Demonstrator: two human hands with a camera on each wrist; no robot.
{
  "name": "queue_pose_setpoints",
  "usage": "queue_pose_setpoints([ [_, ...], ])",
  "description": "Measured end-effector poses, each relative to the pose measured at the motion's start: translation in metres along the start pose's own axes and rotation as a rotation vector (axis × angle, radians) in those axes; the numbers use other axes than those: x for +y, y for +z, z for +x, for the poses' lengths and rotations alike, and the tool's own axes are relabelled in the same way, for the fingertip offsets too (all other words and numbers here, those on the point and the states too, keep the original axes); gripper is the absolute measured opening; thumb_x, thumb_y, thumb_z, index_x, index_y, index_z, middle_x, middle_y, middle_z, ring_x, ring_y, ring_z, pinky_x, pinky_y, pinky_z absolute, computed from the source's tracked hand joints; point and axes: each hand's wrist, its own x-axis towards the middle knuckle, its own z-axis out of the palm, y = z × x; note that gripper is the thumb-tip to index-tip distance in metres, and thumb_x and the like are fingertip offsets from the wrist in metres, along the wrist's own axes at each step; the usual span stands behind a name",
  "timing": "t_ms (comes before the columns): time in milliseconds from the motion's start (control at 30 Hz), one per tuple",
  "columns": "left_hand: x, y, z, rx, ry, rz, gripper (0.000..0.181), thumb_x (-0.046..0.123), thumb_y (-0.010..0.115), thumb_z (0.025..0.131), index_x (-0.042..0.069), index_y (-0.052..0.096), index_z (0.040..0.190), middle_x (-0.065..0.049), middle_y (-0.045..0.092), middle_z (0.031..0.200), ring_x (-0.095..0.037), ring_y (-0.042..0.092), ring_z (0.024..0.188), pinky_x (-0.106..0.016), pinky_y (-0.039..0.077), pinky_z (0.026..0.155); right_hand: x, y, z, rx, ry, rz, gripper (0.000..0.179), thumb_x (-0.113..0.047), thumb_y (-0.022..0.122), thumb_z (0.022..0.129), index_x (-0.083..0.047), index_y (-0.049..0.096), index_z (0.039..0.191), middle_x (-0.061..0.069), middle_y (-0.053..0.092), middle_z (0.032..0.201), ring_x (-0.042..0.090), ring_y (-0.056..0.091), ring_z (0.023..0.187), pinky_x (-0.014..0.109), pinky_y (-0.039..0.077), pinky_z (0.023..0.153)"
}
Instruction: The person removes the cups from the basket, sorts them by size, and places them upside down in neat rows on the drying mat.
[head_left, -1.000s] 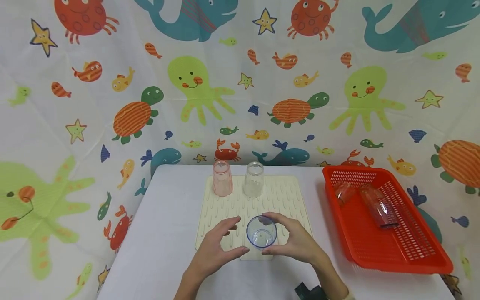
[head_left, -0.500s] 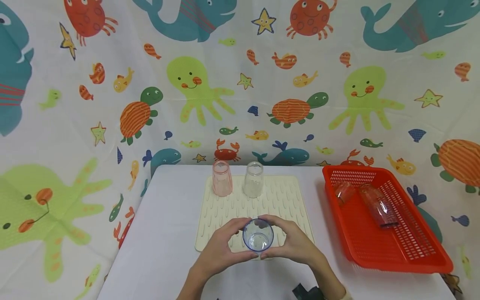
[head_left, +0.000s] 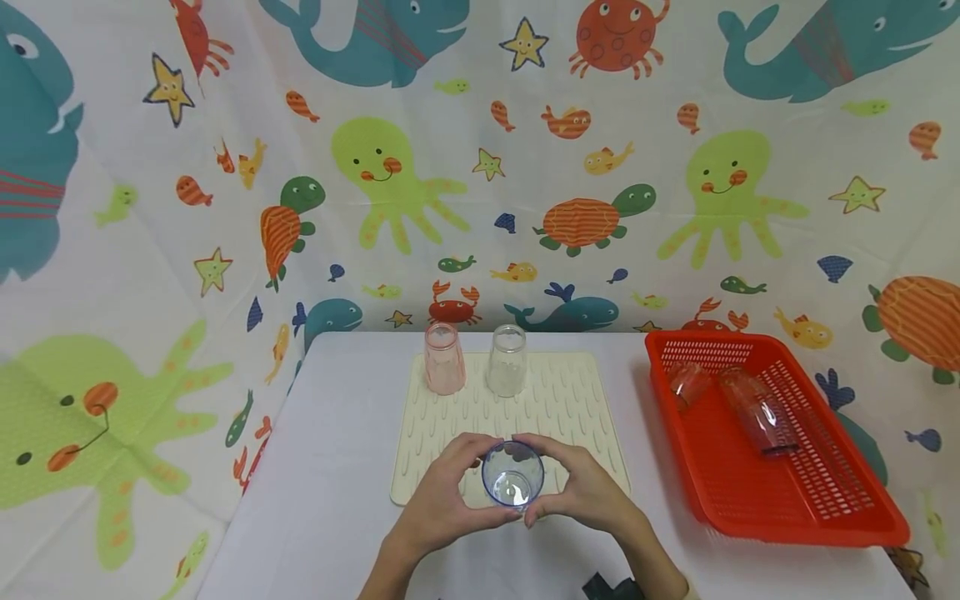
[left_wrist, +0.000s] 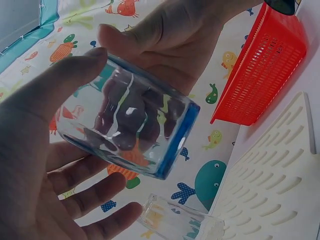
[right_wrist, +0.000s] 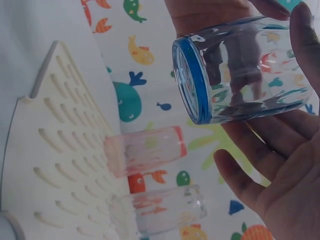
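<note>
A clear bluish drinking glass (head_left: pixel 513 473) is held above the near part of a cream drying mat (head_left: pixel 558 417), its round opening facing the head camera. My left hand (head_left: pixel 442 500) grips it from the left, thumb and forefinger at its upper part. From the right, my right hand (head_left: pixel 588 487) grips the same glass, and the two thumbs come close together at its near side. In the left wrist view the glass (left_wrist: pixel 135 120) shows a thick blue base. The lower fingers of the left hand (left_wrist: pixel 50 130) spread below it, apart from the glass.
Upside down at the mat's far end stand a pink glass (head_left: pixel 445 362) and a clear glass (head_left: pixel 507 364). To the right, a red plastic basket (head_left: pixel 738 508) holds reddish glassware (head_left: pixel 757 412). A sea-animal printed curtain (head_left: pixel 480 208) hangs behind the white table (head_left: pixel 330 433).
My left hand has closed in from the left and taken hold of the glass, which only the right hand held before. Glass and right hand have shifted slightly left and nearer.
</note>
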Motion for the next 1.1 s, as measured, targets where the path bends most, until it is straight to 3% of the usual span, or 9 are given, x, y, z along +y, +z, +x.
queue_pose_setpoints([
  [167, 0.0, 0.0, -0.001, 0.029, 0.016, 0.001, 0.071, 0.055, 0.086, 0.072, 0.032, 0.059, 0.133, 0.005, 0.06, 0.124, -0.008, 0.057, 0.112, -0.027, 0.059, 0.094, 0.001, 0.0, -0.001, 0.002, 0.006, -0.013, 0.091, -0.024, 0.095, 0.061, -0.019, 0.054, 0.143, -0.004, 0.069, 0.13, 0.014, 0.065, 0.118, 0.048, 0.055, 0.105],
  [367, 0.002, 0.001, 0.002, 0.075, 0.055, -0.003, 0.07, 0.05, 0.088, 0.073, 0.029, 0.059, 0.133, 0.006, 0.058, 0.121, -0.01, 0.055, 0.111, -0.03, 0.06, 0.095, 0.004, 0.002, -0.002, 0.007, 0.023, 0.006, 0.094, -0.025, 0.096, 0.062, -0.023, 0.052, 0.144, -0.002, 0.067, 0.134, 0.015, 0.063, 0.121, 0.05, 0.054, 0.107],
  [533, 0.004, 0.0, 0.005, 0.126, 0.099, 0.002, 0.069, 0.045, 0.089, 0.073, 0.025, 0.06, 0.133, 0.005, 0.058, 0.121, -0.009, 0.056, 0.11, -0.028, 0.061, 0.093, 0.011, 0.009, -0.003, -0.001, 0.063, 0.087, 0.083, -0.027, 0.093, 0.069, -0.025, 0.053, 0.142, -0.005, 0.065, 0.137, 0.014, 0.061, 0.127, 0.044, 0.052, 0.111],
  [767, 0.006, -0.002, 0.007, 0.162, 0.154, 0.008, 0.069, 0.038, 0.09, 0.073, 0.024, 0.06, 0.133, 0.001, 0.059, 0.119, -0.015, 0.06, 0.106, -0.027, 0.062, 0.089, 0.022, 0.022, -0.003, -0.002, 0.023, 0.091, 0.066, -0.032, 0.088, 0.078, -0.024, 0.058, 0.136, 0.002, 0.067, 0.132, 0.015, 0.061, 0.126, 0.039, 0.051, 0.112],
  [1100, 0.006, -0.003, 0.007, 0.171, 0.149, 0.003, 0.07, 0.037, 0.091, 0.071, 0.023, 0.06, 0.133, 0.003, 0.059, 0.119, -0.009, 0.059, 0.106, -0.027, 0.061, 0.088, 0.03, 0.031, -0.003, 0.023, 0.025, 0.135, 0.058, -0.024, 0.085, 0.081, -0.022, 0.059, 0.133, 0.001, 0.067, 0.132, 0.014, 0.062, 0.126, 0.041, 0.054, 0.108],
])
